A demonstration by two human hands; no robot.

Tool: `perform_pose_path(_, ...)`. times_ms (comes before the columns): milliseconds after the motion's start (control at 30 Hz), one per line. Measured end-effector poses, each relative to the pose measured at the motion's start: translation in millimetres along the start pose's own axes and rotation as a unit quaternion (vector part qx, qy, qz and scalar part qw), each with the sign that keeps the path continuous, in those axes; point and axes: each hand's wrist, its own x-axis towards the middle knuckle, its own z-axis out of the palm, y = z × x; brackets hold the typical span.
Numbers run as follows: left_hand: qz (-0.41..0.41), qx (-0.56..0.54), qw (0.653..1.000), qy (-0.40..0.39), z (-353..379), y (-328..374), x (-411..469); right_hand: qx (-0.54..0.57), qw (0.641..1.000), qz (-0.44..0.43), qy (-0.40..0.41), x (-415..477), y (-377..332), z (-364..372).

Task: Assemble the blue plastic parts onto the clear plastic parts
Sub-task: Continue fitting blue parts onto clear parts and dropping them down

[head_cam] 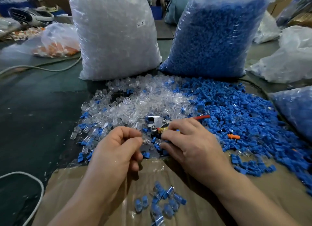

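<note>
While finished pieces lie nearest on the cardboard, my left hand pinches a clear part and my right hand curls among blue parts just beyond, its hold unclear; next, I reckon, comes aligning and pressing.

The table cover is dark green. On it the tall left bag is full of clear, glassy pieces and carries a small white label with dark lettering. The tall right bag is packed solid blue. Loose clear parts lie in front, and loose blue parts spread right, one orange piece among them. The pliers are silver with a red handle, perhaps yellow at the joint. Far left, a thin bag shows orange. Near, the cardboard is brown, the joined pieces are blue inside clear, and the cable is white.
</note>
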Motion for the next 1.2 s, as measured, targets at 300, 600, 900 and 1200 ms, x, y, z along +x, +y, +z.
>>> perform_pose_path(300,0.001,-0.021,1.000,0.000,0,-1,2,0.210,0.952,0.140,0.172,2,6,-20)
perform_pose_path(600,0.016,-0.013,1.000,-0.008,7,-4,-2,0.340,0.899,0.272,-0.046,0,-27,-24)
perform_pose_path(900,0.010,-0.016,1.000,-0.008,7,-13,4,0.267,0.943,0.190,-0.064,-2,-33,-24)
perform_pose_path(1200,0.059,0.024,0.997,-0.037,8,-13,2,0.218,0.962,0.136,-0.088,-2,-31,-22)
